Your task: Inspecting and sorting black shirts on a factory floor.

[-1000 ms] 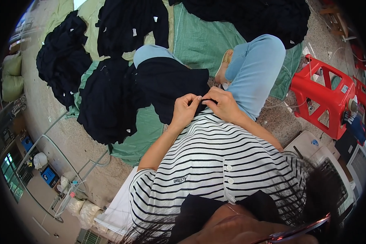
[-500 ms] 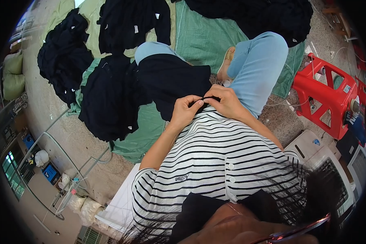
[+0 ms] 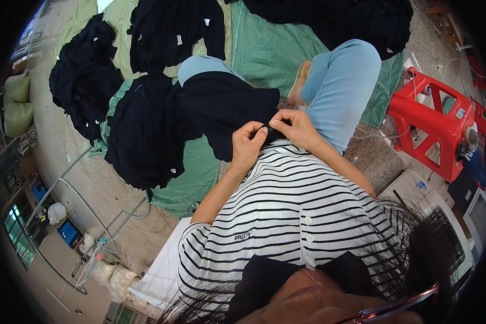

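A black garment [image 3: 227, 108] lies across my lap, over my left thigh. My left hand [image 3: 248, 144] is closed in a pinch at its near edge, thumb against forefinger. Just to the right, my right hand [image 3: 296, 128] pinches the same dark cloth with thumb and forefinger. A small gap separates the fingertips of the two hands. What exactly sits in each pinch is small and dark against the black fabric.
Heaps of black garments lie to the left [image 3: 146, 129], far left [image 3: 83, 75] and ahead [image 3: 173, 32]. Green sheeting [image 3: 272, 46] covers the floor beneath. A red plastic stool [image 3: 432, 121] stands at my right. Bent metal tubing [image 3: 73, 189] runs along the left.
My fingertips have drawn slightly apart, and the raised black edge between them has dropped from sight. My right hand has shifted a little up and left. The heaps stay put.
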### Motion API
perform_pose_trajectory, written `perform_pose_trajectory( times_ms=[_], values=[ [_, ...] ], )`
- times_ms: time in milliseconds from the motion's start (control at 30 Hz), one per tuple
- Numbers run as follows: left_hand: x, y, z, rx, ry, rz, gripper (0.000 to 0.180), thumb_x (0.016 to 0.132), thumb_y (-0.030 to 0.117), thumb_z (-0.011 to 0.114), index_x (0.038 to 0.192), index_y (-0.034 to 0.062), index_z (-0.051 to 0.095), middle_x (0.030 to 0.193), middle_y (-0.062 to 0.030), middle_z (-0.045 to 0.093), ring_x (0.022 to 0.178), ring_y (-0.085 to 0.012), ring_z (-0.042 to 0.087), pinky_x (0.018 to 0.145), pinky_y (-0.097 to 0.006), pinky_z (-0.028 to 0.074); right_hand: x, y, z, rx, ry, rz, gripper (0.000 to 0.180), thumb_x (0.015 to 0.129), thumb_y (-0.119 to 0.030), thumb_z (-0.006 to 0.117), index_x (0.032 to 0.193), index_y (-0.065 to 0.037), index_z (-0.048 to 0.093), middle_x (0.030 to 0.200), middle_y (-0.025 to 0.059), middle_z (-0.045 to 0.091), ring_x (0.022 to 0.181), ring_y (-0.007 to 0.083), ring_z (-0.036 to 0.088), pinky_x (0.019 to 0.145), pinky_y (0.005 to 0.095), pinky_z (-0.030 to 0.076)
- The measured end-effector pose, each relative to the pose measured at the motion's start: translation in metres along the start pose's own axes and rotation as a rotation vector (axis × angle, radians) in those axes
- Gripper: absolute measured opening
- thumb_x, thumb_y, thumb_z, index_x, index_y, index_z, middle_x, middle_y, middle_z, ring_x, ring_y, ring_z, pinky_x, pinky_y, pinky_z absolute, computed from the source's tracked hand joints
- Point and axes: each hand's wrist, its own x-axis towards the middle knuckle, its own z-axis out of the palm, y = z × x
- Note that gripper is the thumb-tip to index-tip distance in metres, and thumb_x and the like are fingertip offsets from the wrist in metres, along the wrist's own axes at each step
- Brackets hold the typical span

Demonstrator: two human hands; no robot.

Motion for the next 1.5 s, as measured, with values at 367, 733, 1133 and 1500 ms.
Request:
perform_pose_trajectory(
  times_ms=[367, 733, 1133, 1500],
  values=[
    [0.040, 0.022, -0.032, 0.181, -0.435, -0.434, 0.053, 0.098, 0.047, 0.054, 0.082, -0.0011, 0.069, 0.078, 0.0004, 0.061, 0.076, -0.0061, 0.050, 0.071, -0.025, 0.040, -0.023, -0.034, 0.011, -0.442, 0.003, -0.665, 0.010, 0.077, -0.015, 0.075, 0.080, -0.010, 0.067, 0.073, 0.0037, 0.060, 0.064, 0.0219, 0.057, 0.061, 0.0346, 0.042],
    [0.040, 0.025, 0.007, -0.135, -0.061, -0.003, 0.019, 0.096, 0.010, 0.059, 0.079, 0.0056, 0.053, 0.073, 0.0071, 0.046, 0.065, -0.0028, 0.038, 0.054, -0.023, 0.032, -0.021, -0.032, 0.012, -0.394, -0.071, -0.570, 0.020, 0.077, -0.007, 0.073, 0.095, -0.007, 0.063, 0.088, 0.0048, 0.061, 0.079, 0.0222, 0.058, 0.073, 0.0339, 0.043],
    [0.027, 0.037, -0.003, -0.397, -0.073, -0.134, 0.012, 0.091, 0.009, 0.069, 0.095, -0.0024, 0.069, 0.084, 0.0024, 0.065, 0.073, -0.0030, 0.054, 0.065, -0.018, 0.043, -0.012, -0.023, -0.008, -0.111, -0.032, -0.203, 0.016, 0.076, -0.009, 0.075, 0.089, -0.001, 0.071, 0.080, 0.0080, 0.065, 0.076, 0.0198, 0.062, 0.068, 0.0306, 0.047],
    [0.030, 0.029, 0.006, -0.264, 0.036, -0.008, 0.009, 0.087, 0.007, 0.072, 0.083, -0.0007, 0.070, 0.074, 0.0042, 0.063, 0.064, -0.0011, 0.050, 0.057, -0.017, 0.039, -0.010, -0.020, -0.006, 0.257, 0.056, -0.251, 0.017, 0.077, 0.005, 0.072, 0.093, -0.001, 0.072, 0.083, 0.0009, 0.063, 0.079, 0.0093, 0.057, 0.072, 0.0224, 0.044]
  ],
)
